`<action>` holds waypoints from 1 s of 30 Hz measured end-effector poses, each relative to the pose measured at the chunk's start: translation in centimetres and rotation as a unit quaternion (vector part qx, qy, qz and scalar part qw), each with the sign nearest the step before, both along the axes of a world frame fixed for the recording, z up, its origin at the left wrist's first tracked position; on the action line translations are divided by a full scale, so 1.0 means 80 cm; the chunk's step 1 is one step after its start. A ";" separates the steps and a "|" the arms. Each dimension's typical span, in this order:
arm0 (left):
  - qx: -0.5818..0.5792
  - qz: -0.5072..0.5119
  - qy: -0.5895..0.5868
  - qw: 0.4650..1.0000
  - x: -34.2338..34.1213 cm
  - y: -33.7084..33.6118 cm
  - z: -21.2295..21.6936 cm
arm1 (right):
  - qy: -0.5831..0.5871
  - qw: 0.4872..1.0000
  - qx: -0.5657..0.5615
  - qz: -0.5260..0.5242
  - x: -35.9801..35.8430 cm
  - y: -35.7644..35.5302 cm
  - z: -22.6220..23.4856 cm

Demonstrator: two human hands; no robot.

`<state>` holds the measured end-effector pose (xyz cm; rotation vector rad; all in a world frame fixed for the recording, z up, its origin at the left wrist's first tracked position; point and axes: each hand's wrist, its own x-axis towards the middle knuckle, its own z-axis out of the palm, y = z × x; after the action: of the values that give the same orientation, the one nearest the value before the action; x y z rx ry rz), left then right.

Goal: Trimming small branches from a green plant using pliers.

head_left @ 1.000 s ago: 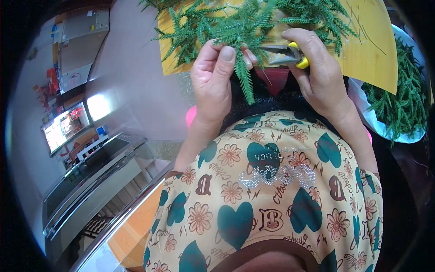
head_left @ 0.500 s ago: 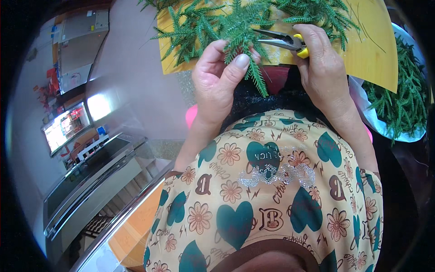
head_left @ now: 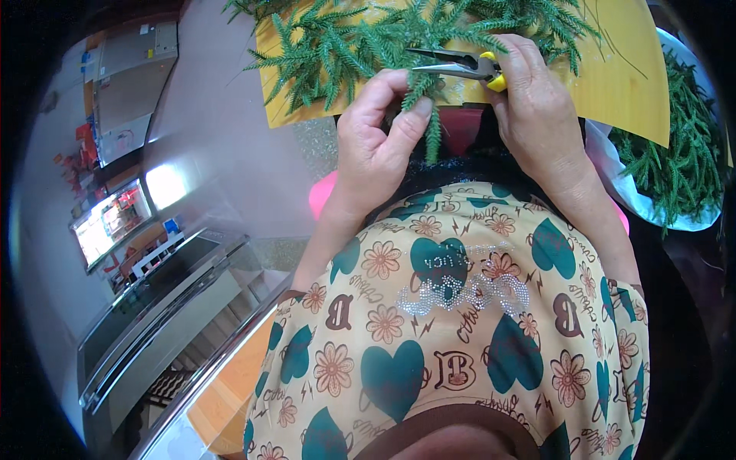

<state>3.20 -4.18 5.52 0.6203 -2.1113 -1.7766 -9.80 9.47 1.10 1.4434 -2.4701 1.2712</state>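
My left hand [head_left: 382,134] pinches a green artificial pine sprig [head_left: 434,136] between thumb and fingers, just over the near edge of the yellow table. Its lower tip hangs down past my thumb. In my right hand [head_left: 537,107] are long-nose pliers [head_left: 460,67] with yellow grips. Their jaws are parted and point left, reaching in among the sprig's needles above my left thumb. Whether the jaws touch a stem cannot be made out. More pine sprigs [head_left: 314,57] lie on the table behind my hands.
The yellow tabletop [head_left: 625,84] has thin loose wires [head_left: 613,38] on its right part. Right of it stands a white-lined container [head_left: 640,184] full of green sprigs [head_left: 682,153]. A pink object [head_left: 323,195] shows by my left forearm. A stairwell with a metal-framed rail [head_left: 161,307] lies at lower left.
My right hand and the pliers have shifted left, bringing the jaws deeper into the sprig. The sprig has turned and sits lower, and my left hand has moved slightly right.
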 end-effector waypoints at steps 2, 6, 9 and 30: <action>-0.011 0.000 -0.013 1.000 -0.001 -0.001 -0.001 | 0.006 1.000 0.003 0.001 0.000 0.000 0.000; -0.236 -0.030 0.064 0.969 -0.006 -0.009 -0.014 | 0.000 1.000 0.001 0.000 0.002 -0.001 -0.001; -0.318 -0.021 0.100 0.942 -0.013 -0.005 -0.014 | 0.054 0.999 0.001 -0.006 0.005 -0.003 0.000; -0.140 -0.043 0.010 0.989 -0.012 -0.002 -0.015 | 0.219 0.974 0.036 -0.048 0.013 -0.007 -0.013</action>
<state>2.23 -4.35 4.30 0.4415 -2.3469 -1.4796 -8.80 8.88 0.02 1.4129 -2.2713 0.7509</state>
